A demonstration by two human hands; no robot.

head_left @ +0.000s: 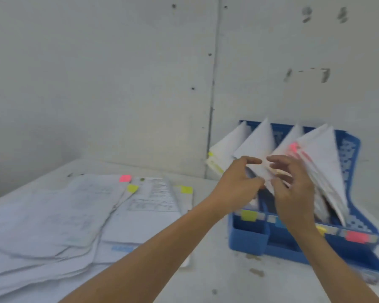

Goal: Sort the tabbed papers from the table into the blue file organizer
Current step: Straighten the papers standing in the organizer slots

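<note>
**A:** Where are the hands?

**B:** Both are up at the blue file organizer (247, 239), in among the filed sheets (258, 141) leaning in its slots. The left hand (238, 184) is half curled, with thumb and forefinger either side of a sheet's lower edge. The right hand (293, 191) has its fingers spread and bent against the next bundle. It's all blurred, so I can't tell whether either one really has hold of paper.

**A:** And what's left to sort?

**B:** The tabbed papers (52, 215) lie in a loose, rumpled pile on the table (217, 281), well to the left of the organizer. A pink tab (125, 178) and a yellow tab (132, 188) poke out at the far edge.

**A:** How would they handle?

**B:** Light and floppy, I'd judge. A single sheet will sag and slide off its neighbours. I'd pinch it near the tabbed edge while the other hand parts the slot, or it may crumple going in.
</note>
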